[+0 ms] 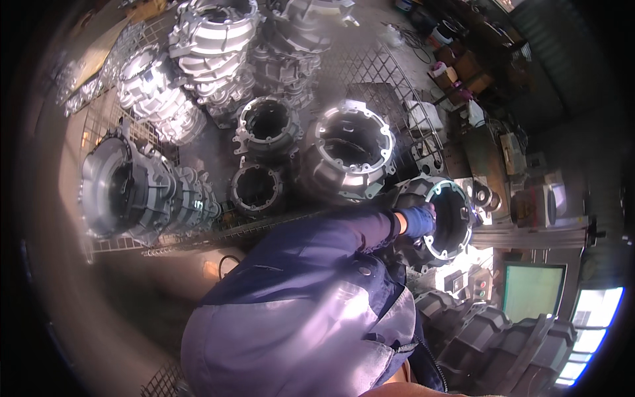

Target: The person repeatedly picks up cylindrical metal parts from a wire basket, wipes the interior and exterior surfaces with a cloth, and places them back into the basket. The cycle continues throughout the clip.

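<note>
My left hand (419, 221), in a blue glove, grips the side of a grey cast metal housing (448, 256). The fingers close at the rim of its round opening, and part of the grip is hidden. This housing is tilted, with its bolt-holed ring facing right. My left arm reaches across in a dark blue and grey jacket sleeve. No part of my right hand shows. Beyond my hand stands another large housing (347, 173), open end up, with two smaller ring-topped housings (268, 147) to its left.
Stacks of bright housings (215, 49) rise at the far left, beside a wire mesh cage wall (390, 73). A housing lies on its side at left (149, 192). More grey castings (489, 337) sit at lower right, near a control box (481, 284) and a green-tinted panel (534, 291).
</note>
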